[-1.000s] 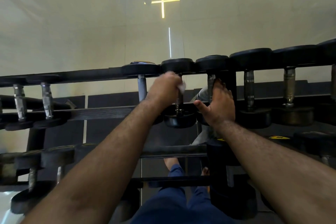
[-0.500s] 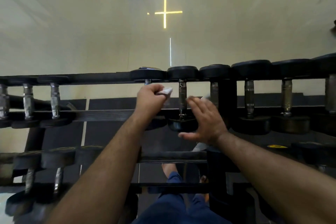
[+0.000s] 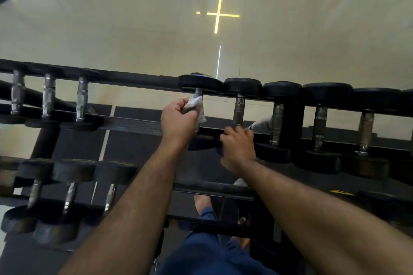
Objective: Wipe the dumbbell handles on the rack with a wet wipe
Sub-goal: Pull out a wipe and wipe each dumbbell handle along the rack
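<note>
Left hand [image 3: 178,121], wipe [image 3: 196,108] hide handle [image 3: 198,93]; right hand [image 3: 238,147] fingers unclear.

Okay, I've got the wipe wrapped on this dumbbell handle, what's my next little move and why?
Probably slide the left hand down the handle toward the near end. The wet wipe sits bunched near its top, just under the far weight head, so the lower part looks unwiped. The right hand already rests on the rack rail to steady you.

A black rack [image 3: 134,121] runs from nine o'clock to three, dumbbells [image 3: 321,127] lined up across its top tier (chrome handles, black heads). On the lower tier at seven o'clock sit three more dumbbells [image 3: 69,198].
</note>
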`<action>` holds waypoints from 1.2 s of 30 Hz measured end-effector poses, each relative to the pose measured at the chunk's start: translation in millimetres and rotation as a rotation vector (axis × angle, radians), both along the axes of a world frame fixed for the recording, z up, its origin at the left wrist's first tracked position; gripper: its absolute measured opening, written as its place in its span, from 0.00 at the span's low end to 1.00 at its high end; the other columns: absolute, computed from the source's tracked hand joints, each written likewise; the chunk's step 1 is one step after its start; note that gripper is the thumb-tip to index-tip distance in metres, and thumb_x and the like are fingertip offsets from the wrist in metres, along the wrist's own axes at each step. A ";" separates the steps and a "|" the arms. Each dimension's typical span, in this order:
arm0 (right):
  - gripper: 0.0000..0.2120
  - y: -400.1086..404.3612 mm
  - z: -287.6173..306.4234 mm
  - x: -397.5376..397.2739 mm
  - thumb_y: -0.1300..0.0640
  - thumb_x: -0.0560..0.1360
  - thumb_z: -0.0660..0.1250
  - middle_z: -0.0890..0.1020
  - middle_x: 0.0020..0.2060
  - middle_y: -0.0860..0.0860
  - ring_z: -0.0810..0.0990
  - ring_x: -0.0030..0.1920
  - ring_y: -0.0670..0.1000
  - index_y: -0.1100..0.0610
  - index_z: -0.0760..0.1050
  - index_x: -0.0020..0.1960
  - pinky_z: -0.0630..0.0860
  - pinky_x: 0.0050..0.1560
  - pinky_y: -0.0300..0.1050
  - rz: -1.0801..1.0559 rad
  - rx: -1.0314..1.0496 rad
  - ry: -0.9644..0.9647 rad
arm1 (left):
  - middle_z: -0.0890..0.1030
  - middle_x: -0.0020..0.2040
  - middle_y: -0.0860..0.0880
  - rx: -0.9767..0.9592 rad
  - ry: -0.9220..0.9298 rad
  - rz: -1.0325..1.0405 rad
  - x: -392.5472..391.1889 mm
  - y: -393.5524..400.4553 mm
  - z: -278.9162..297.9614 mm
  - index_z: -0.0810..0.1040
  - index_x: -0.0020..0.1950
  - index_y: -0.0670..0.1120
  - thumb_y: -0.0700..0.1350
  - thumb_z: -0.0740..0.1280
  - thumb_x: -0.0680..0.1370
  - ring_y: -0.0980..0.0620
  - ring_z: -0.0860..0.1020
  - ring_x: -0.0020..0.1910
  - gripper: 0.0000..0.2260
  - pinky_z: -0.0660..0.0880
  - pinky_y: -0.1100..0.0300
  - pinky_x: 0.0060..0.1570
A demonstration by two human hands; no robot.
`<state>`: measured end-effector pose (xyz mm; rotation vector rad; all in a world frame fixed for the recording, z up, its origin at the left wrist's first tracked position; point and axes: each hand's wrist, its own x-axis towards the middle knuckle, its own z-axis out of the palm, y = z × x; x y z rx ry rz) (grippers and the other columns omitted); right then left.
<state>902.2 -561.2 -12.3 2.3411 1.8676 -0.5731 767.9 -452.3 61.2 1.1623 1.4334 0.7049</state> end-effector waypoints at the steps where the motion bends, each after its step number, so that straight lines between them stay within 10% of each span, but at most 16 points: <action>1: 0.24 -12.3 -4.7 11.2 0.55 0.70 0.77 0.79 0.65 0.47 0.72 0.65 0.57 0.49 0.82 0.65 0.63 0.60 0.54 -0.032 0.088 0.092 | 0.86 0.44 0.50 -0.009 -0.003 0.003 -0.5 -1.5 -2.1 0.85 0.49 0.49 0.40 0.72 0.79 0.50 0.86 0.46 0.04 0.86 0.50 0.46; 8: 0.31 -39.7 -16.3 32.7 0.60 0.63 0.83 0.84 0.62 0.52 0.77 0.58 0.59 0.54 0.84 0.66 0.79 0.60 0.60 -0.038 0.294 0.222 | 0.86 0.45 0.50 0.036 0.079 -0.066 13.9 -1.4 -20.8 0.85 0.51 0.50 0.44 0.73 0.78 0.51 0.85 0.48 0.04 0.84 0.57 0.45; 12: 0.45 -43.8 5.1 61.5 0.26 0.63 0.78 0.81 0.65 0.54 0.78 0.62 0.59 0.55 0.81 0.69 0.75 0.66 0.59 0.024 0.343 0.083 | 0.85 0.43 0.56 0.247 0.176 -0.179 32.3 1.1 -23.9 0.86 0.53 0.52 0.47 0.73 0.78 0.60 0.83 0.44 0.06 0.82 0.61 0.45; 15: 0.69 -44.0 18.5 85.2 0.11 0.58 0.62 0.63 0.82 0.56 0.60 0.82 0.60 0.55 0.58 0.85 0.58 0.83 0.58 -0.263 0.146 -0.013 | 0.85 0.42 0.57 0.499 0.295 -0.307 53.7 3.1 -26.7 0.86 0.54 0.50 0.44 0.72 0.78 0.61 0.81 0.40 0.06 0.77 0.68 0.42; 18: 0.83 -36.8 16.4 88.9 0.05 0.48 0.51 0.34 0.86 0.56 0.36 0.86 0.59 0.55 0.29 0.85 0.44 0.86 0.59 -0.420 -0.046 0.095 | 0.85 0.47 0.49 0.671 0.484 -0.453 77.2 8.8 -41.0 0.85 0.55 0.47 0.41 0.68 0.76 0.50 0.82 0.44 0.09 0.80 0.54 0.45; 25: 0.88 -36.0 13.8 83.6 0.05 0.43 0.53 0.34 0.85 0.62 0.39 0.86 0.63 0.58 0.30 0.85 0.48 0.86 0.61 -0.359 -0.056 0.018 | 0.82 0.54 0.45 0.865 0.635 -0.909 105.0 7.7 -64.3 0.85 0.56 0.42 0.34 0.71 0.73 0.42 0.81 0.44 0.12 0.82 0.48 0.42; 30: 0.88 -38.7 21.1 92.5 0.06 0.42 0.57 0.19 0.76 0.65 0.25 0.81 0.69 0.54 0.21 0.82 0.41 0.84 0.64 -0.192 -0.187 0.034 | 0.80 0.57 0.51 0.521 0.754 -1.606 85.8 8.9 -50.9 0.83 0.63 0.52 0.41 0.72 0.77 0.49 0.80 0.55 0.15 0.79 0.53 0.57; 36: 0.89 -42.0 12.4 88.2 0.06 0.46 0.57 0.31 0.83 0.65 0.33 0.84 0.67 0.63 0.29 0.84 0.47 0.85 0.67 -0.212 -0.052 0.020 | 0.80 0.48 0.45 1.007 0.762 -1.053 110.7 14.8 -50.0 0.84 0.53 0.42 0.34 0.74 0.71 0.47 0.79 0.43 0.12 0.80 0.55 0.42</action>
